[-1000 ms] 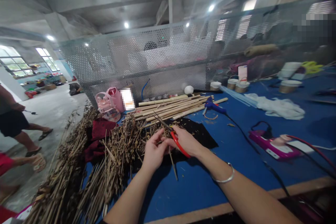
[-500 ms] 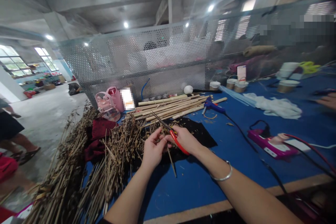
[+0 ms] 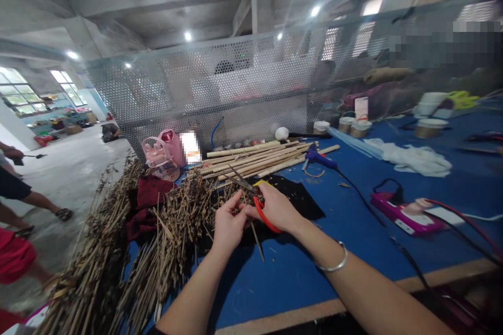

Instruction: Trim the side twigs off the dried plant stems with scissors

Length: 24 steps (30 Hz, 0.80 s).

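Note:
My right hand (image 3: 277,207) grips a pair of scissors (image 3: 245,183) with red handles, the blades parted and pointing up to the left. Between the fingertips of my left hand (image 3: 230,220) is a dried stem (image 3: 258,241), its lower end sticking out below the hands. The fingers of both hands meet around this stem, and its upper part is mostly hidden. Beneath them lies a black cloth (image 3: 302,199) strewn with plant bits. Just left of my left hand spreads a heap of dried plant stalks (image 3: 181,214) with small brown seed heads.
Wooden sticks (image 3: 251,159) lie behind my hands, with a blue glue gun (image 3: 320,158) at their right end. A purple power strip (image 3: 408,214) with cables sits to the right. A pink bag (image 3: 171,146) stands at the back left. Another person's legs (image 3: 43,201) are at far left.
The scissor blades have opened wider. Both hands stay in nearly the same place, still at the stem. At far left a person has stepped further into view; a hand at far right has drawn back.

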Motion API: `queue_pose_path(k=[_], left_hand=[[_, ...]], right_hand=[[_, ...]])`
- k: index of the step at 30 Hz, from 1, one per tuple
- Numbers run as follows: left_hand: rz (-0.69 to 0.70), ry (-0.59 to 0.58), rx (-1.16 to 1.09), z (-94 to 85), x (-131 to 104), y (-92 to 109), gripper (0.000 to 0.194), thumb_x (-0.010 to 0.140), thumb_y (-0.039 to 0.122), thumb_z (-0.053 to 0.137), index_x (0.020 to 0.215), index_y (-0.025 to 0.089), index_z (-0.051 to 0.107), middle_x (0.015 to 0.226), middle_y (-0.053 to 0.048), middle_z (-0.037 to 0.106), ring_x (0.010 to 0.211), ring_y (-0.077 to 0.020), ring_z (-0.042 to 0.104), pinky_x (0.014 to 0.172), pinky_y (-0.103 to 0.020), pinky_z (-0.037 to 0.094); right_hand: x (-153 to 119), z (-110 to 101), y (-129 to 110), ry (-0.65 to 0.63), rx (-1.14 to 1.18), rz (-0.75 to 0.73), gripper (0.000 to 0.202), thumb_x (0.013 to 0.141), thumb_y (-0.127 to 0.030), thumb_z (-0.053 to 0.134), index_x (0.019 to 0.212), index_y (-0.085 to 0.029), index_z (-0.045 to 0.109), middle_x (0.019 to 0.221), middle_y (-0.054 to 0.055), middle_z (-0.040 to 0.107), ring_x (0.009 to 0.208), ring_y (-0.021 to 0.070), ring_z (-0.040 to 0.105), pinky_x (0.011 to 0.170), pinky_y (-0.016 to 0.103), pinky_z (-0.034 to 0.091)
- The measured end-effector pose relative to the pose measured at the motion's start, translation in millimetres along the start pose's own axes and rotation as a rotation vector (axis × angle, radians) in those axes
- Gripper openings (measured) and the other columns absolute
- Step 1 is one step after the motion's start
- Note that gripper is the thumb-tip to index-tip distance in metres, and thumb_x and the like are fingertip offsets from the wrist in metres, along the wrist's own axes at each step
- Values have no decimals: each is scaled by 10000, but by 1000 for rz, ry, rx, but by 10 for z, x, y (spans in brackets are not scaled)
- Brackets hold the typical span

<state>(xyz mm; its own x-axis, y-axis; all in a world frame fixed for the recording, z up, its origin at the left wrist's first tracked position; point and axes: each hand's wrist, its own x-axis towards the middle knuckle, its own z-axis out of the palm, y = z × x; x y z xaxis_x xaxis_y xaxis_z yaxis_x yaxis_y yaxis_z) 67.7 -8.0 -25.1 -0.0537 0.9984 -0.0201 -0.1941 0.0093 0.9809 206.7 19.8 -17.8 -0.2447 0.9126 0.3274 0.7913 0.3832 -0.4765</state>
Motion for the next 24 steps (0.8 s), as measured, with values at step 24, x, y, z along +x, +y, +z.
queue_pose_path(k=[24], left_hand=[[5,-28,-38,-26,22,-13,631,612,305,695,1197,168,500,654,31,511,518,-90,579,404,-159,416]], right_hand=[[51,55,130,-171,229,52,348,734,-538,523,788,-195,500,682,8,599,601,135,529,533,222,338]])
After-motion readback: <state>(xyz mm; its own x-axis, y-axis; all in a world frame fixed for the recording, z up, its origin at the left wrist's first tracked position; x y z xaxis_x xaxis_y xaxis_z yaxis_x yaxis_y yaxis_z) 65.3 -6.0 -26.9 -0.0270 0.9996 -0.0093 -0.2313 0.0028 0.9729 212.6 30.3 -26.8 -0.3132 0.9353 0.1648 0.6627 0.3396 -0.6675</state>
